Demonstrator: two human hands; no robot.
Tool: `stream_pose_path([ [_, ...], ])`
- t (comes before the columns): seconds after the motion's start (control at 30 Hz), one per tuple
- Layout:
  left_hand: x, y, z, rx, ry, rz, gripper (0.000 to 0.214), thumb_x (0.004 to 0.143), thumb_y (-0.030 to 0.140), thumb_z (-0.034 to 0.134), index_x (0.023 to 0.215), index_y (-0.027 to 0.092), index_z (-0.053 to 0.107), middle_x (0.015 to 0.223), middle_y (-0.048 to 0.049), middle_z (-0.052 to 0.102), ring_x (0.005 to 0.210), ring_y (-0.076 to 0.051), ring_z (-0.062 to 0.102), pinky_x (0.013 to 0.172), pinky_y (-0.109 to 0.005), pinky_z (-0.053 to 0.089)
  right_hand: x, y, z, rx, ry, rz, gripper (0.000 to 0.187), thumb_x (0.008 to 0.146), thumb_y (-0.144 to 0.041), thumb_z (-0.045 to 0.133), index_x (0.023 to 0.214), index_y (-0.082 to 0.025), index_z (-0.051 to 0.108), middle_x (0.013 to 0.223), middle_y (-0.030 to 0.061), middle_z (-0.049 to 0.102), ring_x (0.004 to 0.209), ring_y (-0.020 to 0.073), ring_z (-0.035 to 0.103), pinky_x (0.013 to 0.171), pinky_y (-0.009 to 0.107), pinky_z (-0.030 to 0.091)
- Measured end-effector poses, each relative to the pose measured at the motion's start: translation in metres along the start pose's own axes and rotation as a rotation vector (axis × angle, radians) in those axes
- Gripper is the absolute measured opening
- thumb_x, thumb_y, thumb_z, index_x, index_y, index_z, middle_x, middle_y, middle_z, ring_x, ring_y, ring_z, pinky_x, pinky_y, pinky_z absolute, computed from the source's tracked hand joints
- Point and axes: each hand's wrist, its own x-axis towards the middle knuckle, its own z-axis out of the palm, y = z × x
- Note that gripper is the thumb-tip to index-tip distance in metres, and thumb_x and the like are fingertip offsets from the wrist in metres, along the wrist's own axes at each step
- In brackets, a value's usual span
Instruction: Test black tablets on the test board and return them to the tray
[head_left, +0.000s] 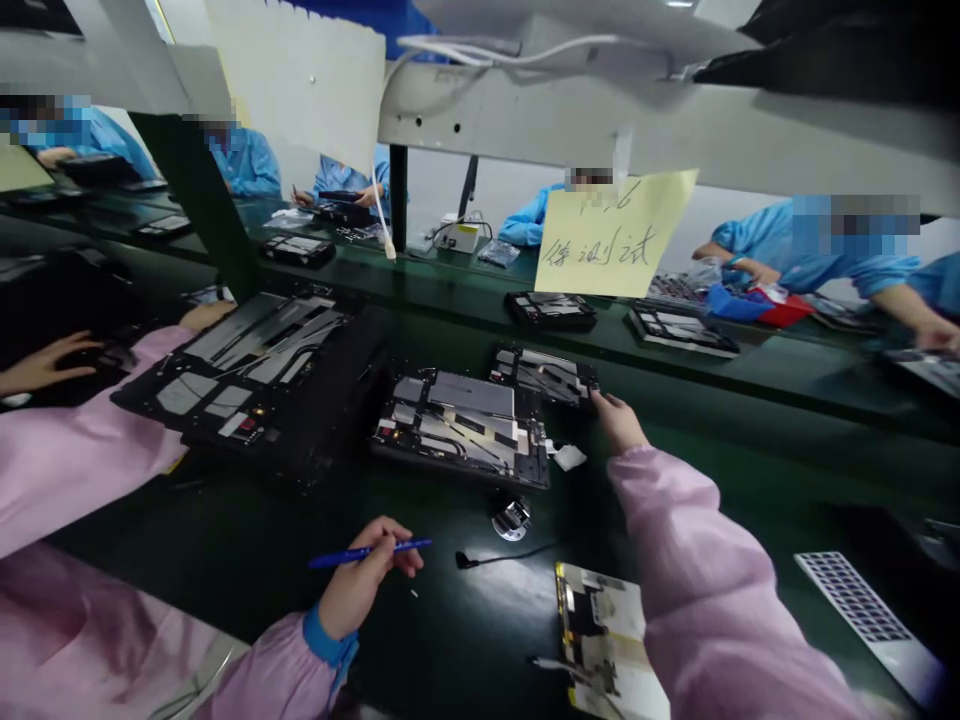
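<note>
My left hand (364, 575), wearing a blue cuff band, is closed around a blue pen (375, 552) above the dark green bench. My right arm reaches forward, and my right hand (619, 420) grips the right edge of an opened tablet (536, 373); its fingertips are partly hidden. In front of that tablet lies a stack of opened tablets (465, 425) with batteries and cables showing. Nearer me are a small round metal part (511, 518), a black cable with a plug (469, 560) and a white-and-yellow battery pack (600, 610).
A taller stack of opened tablets (247, 375) stands at left, beside a co-worker's pink sleeve (82, 450). A yellow note (611, 240) hangs from the overhead shelf. Farther back, more tablets (551, 308) line a raised ledge, with several blue-coated people beyond. A sticker sheet (855, 600) lies right.
</note>
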Motion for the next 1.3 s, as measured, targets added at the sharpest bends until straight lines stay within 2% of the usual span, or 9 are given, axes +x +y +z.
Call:
stream_pose_path([
  [0.1, 0.002, 0.012, -0.007, 0.252, 0.132, 0.297, 0.033, 0.091, 0.049, 0.047, 0.084, 0.018, 0.057, 0.106, -0.0126, 0.07, 0.1, -0.024, 0.064, 0.091, -0.041, 0.047, -0.048, -0.002, 0.01, -0.026, -0.162, 0.027, 0.038, 0.086, -0.041, 0.06, 0.111, -0.012, 0.062, 0.092, 0.0061, 0.066, 0.073, 0.0159, 0.062, 0.064, 0.03, 0.053],
  [0.23, 0.023, 0.036, -0.012, 0.474, 0.204, 0.566, 0.02, 0.088, 0.037, 0.057, 0.094, 0.021, 0.047, 0.148, -0.014, 0.04, 0.138, -0.025, 0.036, 0.115, -0.047, 0.025, -0.109, -0.005, 0.019, -0.036, -0.415, 0.01, 0.056, 0.074, -0.049, 0.066, 0.119, -0.016, 0.061, 0.075, 0.0034, 0.066, 0.045, 0.0122, 0.051, 0.039, 0.026, 0.043],
  [0.4, 0.046, 0.046, -0.011, 0.435, 0.114, 0.532, 0.023, 0.088, 0.036, 0.056, 0.093, 0.022, 0.039, 0.149, -0.0187, 0.036, 0.142, -0.025, 0.029, 0.116, -0.049, 0.023, -0.129, -0.012, 0.025, -0.041, -0.415, -0.017, 0.066, 0.071, -0.05, 0.066, 0.126, -0.015, 0.056, 0.079, 0.0041, 0.068, 0.049, 0.0142, 0.053, 0.042, 0.027, 0.045],
  [0.5, 0.034, 0.044, -0.01, 0.409, 0.111, 0.554, 0.022, 0.087, 0.033, 0.058, 0.089, 0.021, 0.04, 0.144, -0.0185, 0.042, 0.141, -0.026, 0.031, 0.116, -0.05, 0.021, -0.138, -0.015, 0.019, 0.01, -0.355, -0.043, 0.064, 0.072, -0.053, 0.062, 0.126, -0.018, 0.055, 0.105, 0.0061, 0.068, 0.085, 0.0204, 0.064, 0.073, 0.031, 0.054],
  [0.6, 0.009, 0.039, -0.011, 0.264, 0.082, 0.531, 0.023, 0.087, 0.031, 0.058, 0.09, 0.021, 0.038, 0.135, -0.016, 0.05, 0.127, -0.026, 0.05, 0.107, -0.047, 0.037, -0.169, -0.014, 0.001, 0.12, -0.284, -0.09, 0.062, 0.073, -0.054, 0.062, 0.125, -0.022, 0.053, 0.125, 0.0051, 0.06, 0.111, 0.0217, 0.057, 0.095, 0.033, 0.047],
  [0.8, -0.048, 0.029, -0.037, 0.219, 0.191, 0.302, 0.029, 0.081, 0.029, 0.063, 0.094, 0.023, 0.038, 0.115, -0.0044, 0.054, 0.072, -0.011, 0.061, 0.065, -0.025, 0.05, -0.276, 0.011, -0.043, 0.191, -0.415, 0.075, 0.068, 0.068, -0.051, 0.074, 0.123, -0.025, 0.043, 0.098, 0.0057, 0.067, 0.082, 0.0188, 0.065, 0.071, 0.03, 0.054],
  [0.93, -0.078, 0.028, -0.061, 0.444, 0.063, 0.09, 0.03, 0.076, 0.024, 0.066, 0.085, 0.022, 0.037, 0.107, -0.0019, 0.054, 0.057, -0.005, 0.052, 0.056, -0.022, 0.045, -0.336, 0.046, -0.054, 0.3, -0.594, 0.299, 0.066, 0.068, -0.05, 0.075, 0.114, -0.026, 0.035, 0.081, 0.0024, 0.068, 0.072, 0.0199, 0.067, 0.07, 0.035, 0.056],
  [1.07, -0.093, 0.023, -0.075, 0.648, -0.037, -0.035, 0.026, 0.075, 0.021, 0.063, 0.083, 0.021, 0.039, 0.104, -0.0011, 0.053, 0.05, -0.003, 0.043, 0.054, -0.022, 0.043, -0.359, 0.075, -0.051, 0.288, -0.727, 0.421, 0.066, 0.069, -0.052, 0.073, 0.113, -0.025, 0.032, 0.08, 0.0032, 0.068, 0.077, 0.0234, 0.069, 0.071, 0.039, 0.055],
  [1.3, -0.075, 0.006, -0.061, 0.97, 0.073, 0.174, 0.008, 0.077, 0.02, 0.054, 0.079, 0.019, 0.046, 0.091, -0.0023, 0.055, 0.072, -0.014, 0.052, 0.07, -0.027, 0.042, -0.336, 0.084, -0.034, -0.403, -0.532, -0.017, 0.054, 0.078, -0.051, 0.056, 0.119, -0.017, 0.048, 0.075, 0.0066, 0.064, 0.068, 0.0262, 0.064, 0.065, 0.04, 0.051],
])
